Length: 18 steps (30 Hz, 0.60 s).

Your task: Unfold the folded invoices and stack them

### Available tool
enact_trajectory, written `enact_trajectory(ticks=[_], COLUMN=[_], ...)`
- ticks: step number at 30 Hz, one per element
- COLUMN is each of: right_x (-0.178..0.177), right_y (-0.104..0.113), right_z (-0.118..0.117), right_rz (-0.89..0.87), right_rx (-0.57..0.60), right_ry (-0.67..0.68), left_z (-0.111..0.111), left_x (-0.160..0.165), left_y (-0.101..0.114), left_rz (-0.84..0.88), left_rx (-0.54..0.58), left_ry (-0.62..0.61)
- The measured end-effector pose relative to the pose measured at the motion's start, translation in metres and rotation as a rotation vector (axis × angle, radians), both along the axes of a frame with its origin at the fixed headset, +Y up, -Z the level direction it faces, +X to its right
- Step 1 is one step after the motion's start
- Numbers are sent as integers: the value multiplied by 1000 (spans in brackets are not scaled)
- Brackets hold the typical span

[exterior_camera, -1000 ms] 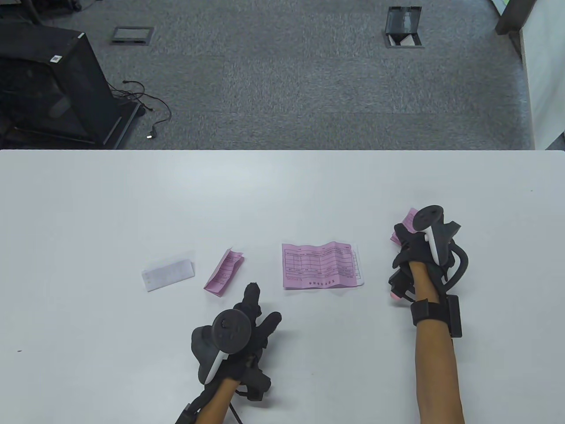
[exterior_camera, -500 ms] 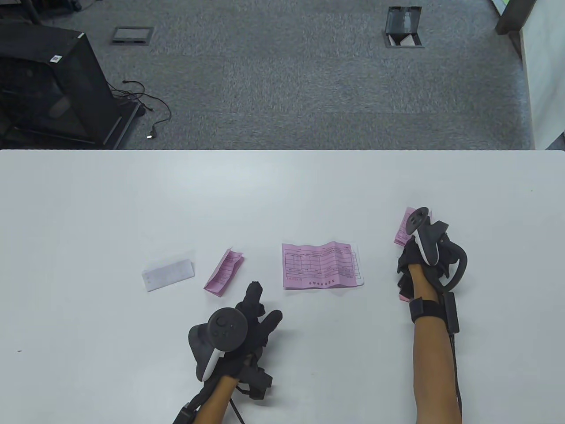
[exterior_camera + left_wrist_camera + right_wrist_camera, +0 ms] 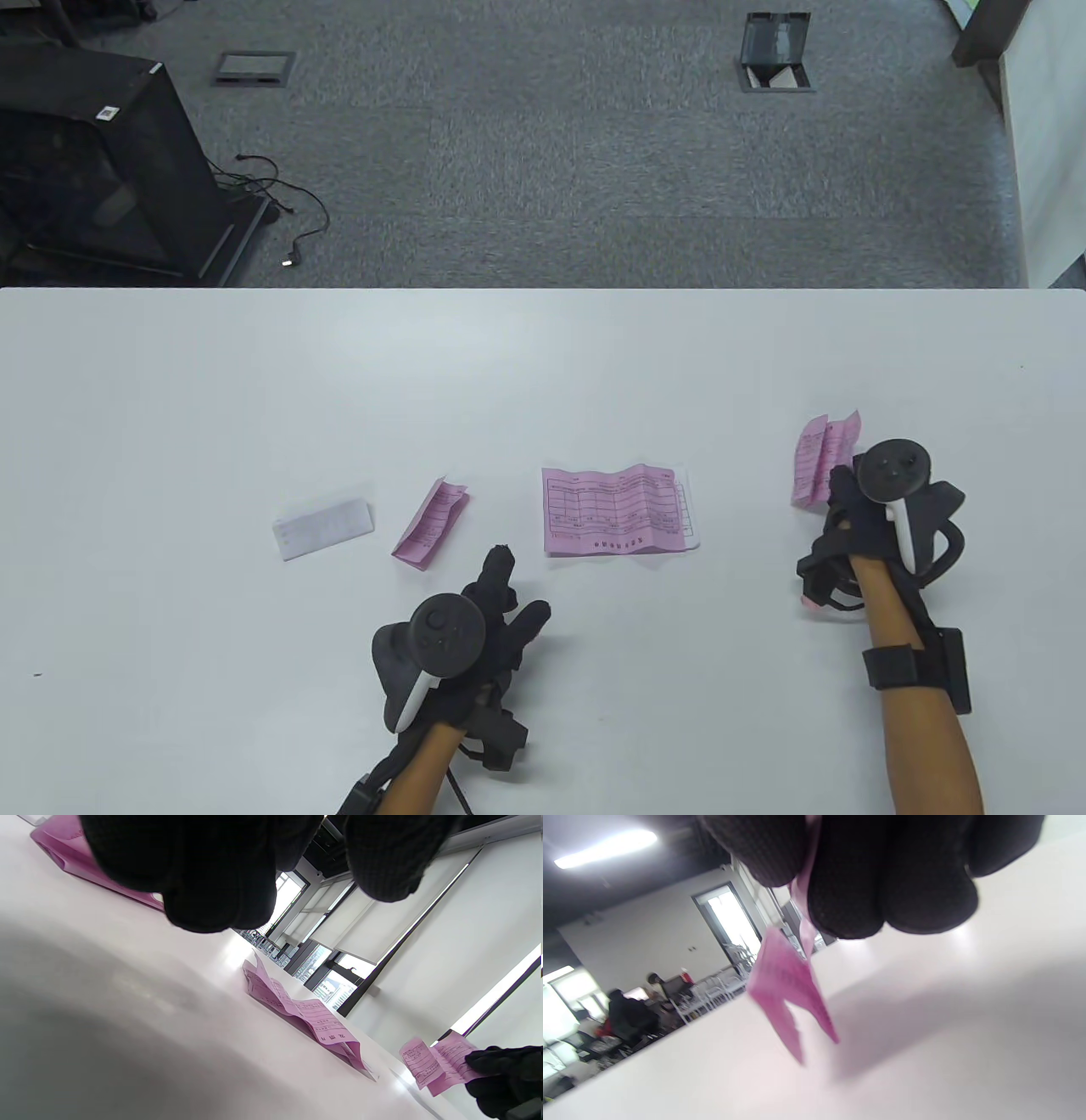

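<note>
**Pink invoice lifted off the right of the surface, three more papers lying flat**

Beyond the far edge of the white surface (image 3: 254,382) lies grey carpet, with a black cabinet (image 3: 93,170) and a loose cable (image 3: 288,212) at far left and two floor boxes (image 3: 254,68) set into the carpet.

Toward the left of the surface, nearer the near edge than the far one, lies a folded white slip (image 3: 323,528). Just to its right, apart from it, lies a folded pink invoice (image 3: 430,522), a narrow creased strip set at a slant. The left hand (image 3: 488,628) rests near the near edge, its fingers (image 3: 499,570) relaxed and straight, holding nothing; the tips point between the folded strip and the stack.

At the middle sits the unfolded pink invoice (image 3: 615,509), a thin printed sheet with soft fold ridges, lying on a white sheet whose edge shows along its right side.

Toward the right edge, the right hand (image 3: 848,518) pinches a partly opened pink invoice (image 3: 819,458) between thumb and fingers (image 3: 891,878). In the right wrist view its loose end hangs above the glossy surface, casting a shadow. Nothing lies between it and the stack.
</note>
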State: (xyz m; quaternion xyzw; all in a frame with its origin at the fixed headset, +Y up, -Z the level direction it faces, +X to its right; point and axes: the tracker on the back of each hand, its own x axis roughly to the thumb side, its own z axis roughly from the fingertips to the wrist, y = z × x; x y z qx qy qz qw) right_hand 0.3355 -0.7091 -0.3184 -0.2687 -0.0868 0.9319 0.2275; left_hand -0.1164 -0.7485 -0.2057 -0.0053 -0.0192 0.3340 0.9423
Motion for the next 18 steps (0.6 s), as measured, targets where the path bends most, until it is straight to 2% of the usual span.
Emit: enact_trajectory(ticks=[4,8,11,15,18], right_x=[-5,-23,-44,-75,-101], right_y=[27,42,55,66,61], right_z=[39,66,83,96,98], right_rz=[-130,-227,-281,-358,-454], right_rx=[116,198,245,276,267], right_ry=[125,243,389,574,733], left_z=[2,4,6,6,4], left_x=[3,4,6,9,11], left_y=[1,1,2,1,-3], left_rz=[5,43,76,146,252], left_rx=[25,53,75,81,25], left_ry=[-19,-37,-54,-107,-162])
